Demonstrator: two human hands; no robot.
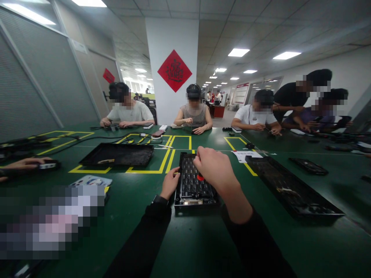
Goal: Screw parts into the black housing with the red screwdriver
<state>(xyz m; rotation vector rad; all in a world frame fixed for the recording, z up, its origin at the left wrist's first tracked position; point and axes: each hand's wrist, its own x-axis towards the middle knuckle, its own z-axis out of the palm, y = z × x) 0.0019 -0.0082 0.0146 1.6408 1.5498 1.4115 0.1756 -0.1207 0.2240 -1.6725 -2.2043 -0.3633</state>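
Observation:
A black rectangular case (189, 181) with rows of small compartments lies upright before me on the green table (124, 231). My left hand (170, 183) rests against its left edge, fingers slightly apart, with the fingertips on the rim. Above the right side of the case, my right hand (216, 168) is closed around something slim that I cannot make out. A small red part (200, 177) shows just below that hand, inside the case outline. Near the case's front edge sits a pale strip (193, 202). My right fingers hide the upper right of the case.
A black tray (117, 155) lies to the left and a long black tray (295, 189) to the right, beside a paper sheet (246, 156). Cables (95, 138) cross the left side. Another person's hand (27, 164) is at far left. Several people sit opposite.

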